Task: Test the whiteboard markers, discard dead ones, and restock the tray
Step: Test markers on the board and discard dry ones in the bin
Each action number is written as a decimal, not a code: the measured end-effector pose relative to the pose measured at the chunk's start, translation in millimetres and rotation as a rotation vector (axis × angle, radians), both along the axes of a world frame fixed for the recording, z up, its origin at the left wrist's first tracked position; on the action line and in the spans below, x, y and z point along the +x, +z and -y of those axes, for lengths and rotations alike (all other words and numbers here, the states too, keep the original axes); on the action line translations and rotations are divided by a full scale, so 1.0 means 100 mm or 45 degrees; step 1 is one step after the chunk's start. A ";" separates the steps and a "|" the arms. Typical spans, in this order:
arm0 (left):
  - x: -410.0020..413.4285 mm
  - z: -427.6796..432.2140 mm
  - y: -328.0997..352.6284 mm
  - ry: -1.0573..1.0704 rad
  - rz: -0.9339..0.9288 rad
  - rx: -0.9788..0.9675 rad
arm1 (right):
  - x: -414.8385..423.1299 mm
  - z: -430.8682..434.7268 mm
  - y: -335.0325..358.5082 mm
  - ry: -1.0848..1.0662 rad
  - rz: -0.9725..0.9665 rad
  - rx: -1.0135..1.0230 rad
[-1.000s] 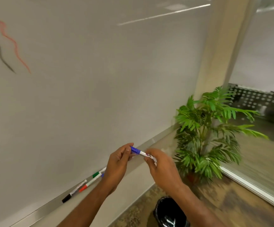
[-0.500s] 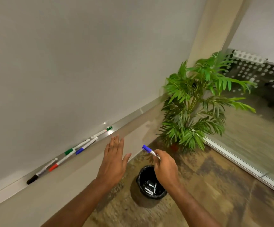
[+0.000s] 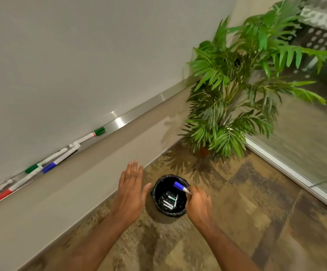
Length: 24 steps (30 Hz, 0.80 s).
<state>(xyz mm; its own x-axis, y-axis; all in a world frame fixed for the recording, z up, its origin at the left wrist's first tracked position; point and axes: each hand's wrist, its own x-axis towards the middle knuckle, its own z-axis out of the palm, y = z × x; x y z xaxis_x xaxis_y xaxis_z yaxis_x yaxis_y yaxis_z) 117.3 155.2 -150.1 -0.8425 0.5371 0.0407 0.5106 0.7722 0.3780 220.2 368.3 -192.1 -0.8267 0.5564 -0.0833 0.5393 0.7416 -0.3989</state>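
Lying along the tray (image 3: pixel 139 116) are green, blue and red markers (image 3: pixel 61 157); the left hand (image 3: pixel 131 192) hovers flat, fingers released; above the black bin (image 3: pixel 167 176), the right hand (image 3: pixel 198 204) pinches a blue-capped marker (image 3: pixel 180 186).

The one wide-angle camera, worn on the head, looked forward and steeply down from well above the floor: tray (image 3: pixel 123 121) far left, plant (image 3: pixel 235 87) far right, bin (image 3: pixel 153 193) near centre.

probably markers (image 3: pixel 169 201) in bin (image 3: pixel 178 214), plant (image 3: pixel 237 85) behind
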 end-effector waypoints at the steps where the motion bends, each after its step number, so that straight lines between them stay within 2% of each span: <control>1: -0.02 -0.02 -0.08 0.004 0.007 -0.005 | -0.02 -0.03 -0.10 0.011 0.035 0.008; 5: -0.08 -0.08 -0.32 0.027 0.043 -0.041 | -0.14 -0.10 -0.44 0.068 0.177 0.038; 12: -0.15 -0.15 -0.63 0.061 0.065 -0.038 | -0.45 -0.23 -0.92 0.114 0.266 0.040; 19: -0.14 -0.17 -0.85 0.093 0.110 -0.050 | -0.69 -0.36 -1.21 0.079 0.262 0.029; 24: -0.09 -0.14 -0.78 0.096 0.137 -0.077 | -0.64 -0.34 -1.17 0.068 0.148 -0.024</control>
